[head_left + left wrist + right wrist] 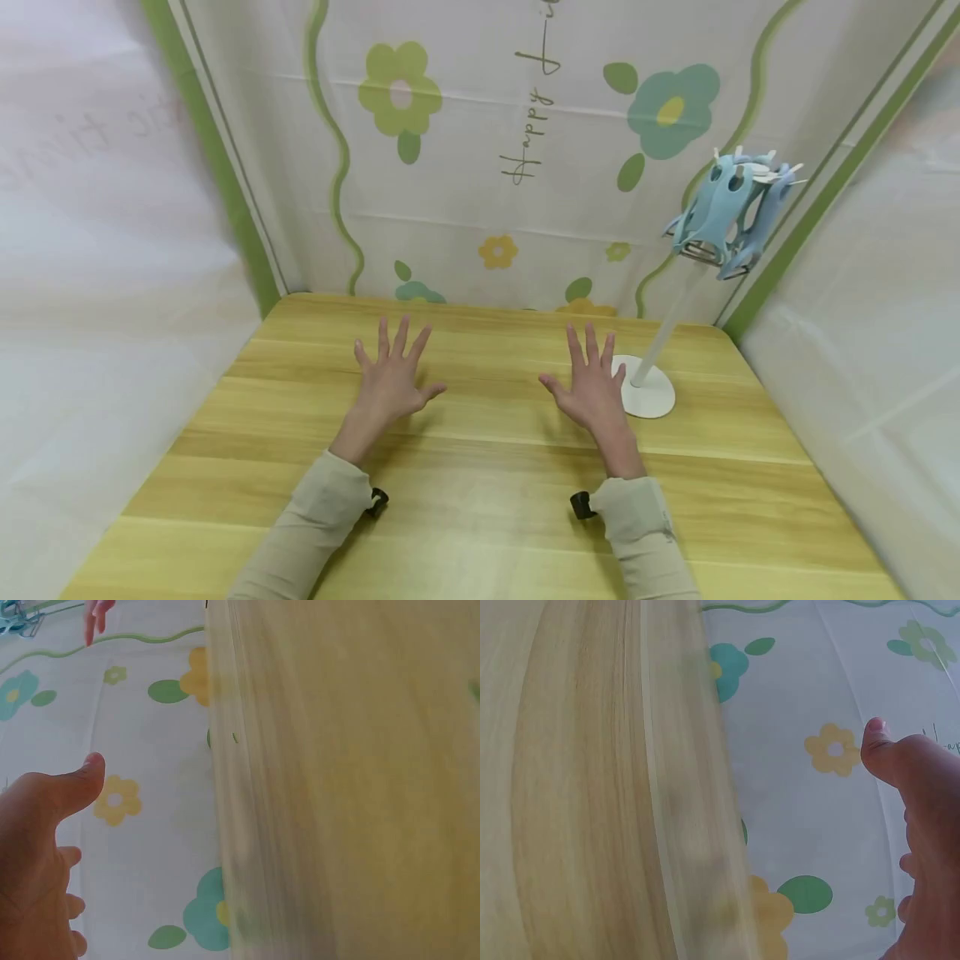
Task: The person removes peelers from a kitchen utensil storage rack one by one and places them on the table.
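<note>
Above the wooden table (480,500) my left hand (387,387) is spread with its fingers straight, holding nothing. To its right, my right hand (592,390) is spread in the same way and holds nothing. The nearest thing to the right hand is a white stand (651,394) with a round base and a thin post. Blue clothes hangers (723,208), several with metal clips, hang at its top. In the left wrist view the left thumb (79,784) points away from the fingers. The right wrist view shows the right thumb (881,750) likewise stretched out.
A white curtain (465,183) printed with flowers and lettering hangs behind the table's far edge. More pale fabric closes in the left side (112,292) and the right side (877,333). The stand's post leans toward the right in the head view.
</note>
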{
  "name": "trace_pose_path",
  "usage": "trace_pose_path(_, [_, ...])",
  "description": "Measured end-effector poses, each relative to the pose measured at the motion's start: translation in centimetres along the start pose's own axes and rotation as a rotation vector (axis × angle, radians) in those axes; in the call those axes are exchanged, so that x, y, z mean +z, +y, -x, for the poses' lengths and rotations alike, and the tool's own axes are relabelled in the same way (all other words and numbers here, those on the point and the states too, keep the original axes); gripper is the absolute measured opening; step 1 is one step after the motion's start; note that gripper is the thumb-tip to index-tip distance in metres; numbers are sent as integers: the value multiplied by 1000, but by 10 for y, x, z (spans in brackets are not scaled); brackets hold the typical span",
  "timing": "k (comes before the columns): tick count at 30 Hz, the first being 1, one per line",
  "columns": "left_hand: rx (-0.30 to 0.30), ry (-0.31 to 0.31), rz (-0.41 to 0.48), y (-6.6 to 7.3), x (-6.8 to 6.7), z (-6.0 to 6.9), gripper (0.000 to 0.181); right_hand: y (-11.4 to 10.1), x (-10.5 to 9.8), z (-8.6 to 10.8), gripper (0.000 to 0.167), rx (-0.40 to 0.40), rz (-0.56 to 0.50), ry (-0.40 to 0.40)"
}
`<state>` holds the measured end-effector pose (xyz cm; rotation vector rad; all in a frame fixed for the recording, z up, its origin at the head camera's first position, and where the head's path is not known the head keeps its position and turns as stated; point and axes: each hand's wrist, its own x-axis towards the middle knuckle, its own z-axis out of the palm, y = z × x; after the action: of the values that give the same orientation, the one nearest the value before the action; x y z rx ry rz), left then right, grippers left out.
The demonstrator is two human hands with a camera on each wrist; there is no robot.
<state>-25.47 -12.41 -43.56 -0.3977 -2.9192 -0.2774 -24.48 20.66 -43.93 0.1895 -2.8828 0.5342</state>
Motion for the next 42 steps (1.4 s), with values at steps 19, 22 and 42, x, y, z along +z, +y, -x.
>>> trace_pose_path(19, [52, 87, 117, -3, -11, -7, 25, 22, -51, -6, 30, 115, -434, 431])
trace_pose_path(22, [70, 99, 108, -4, -15, -9, 42, 34, -68, -12, 25, 195, -468, 525])
trace_pose_path(42, [269, -32, 379, 30, -48, -50, 14, 85, -155, -52, 44, 355, -524, 428])
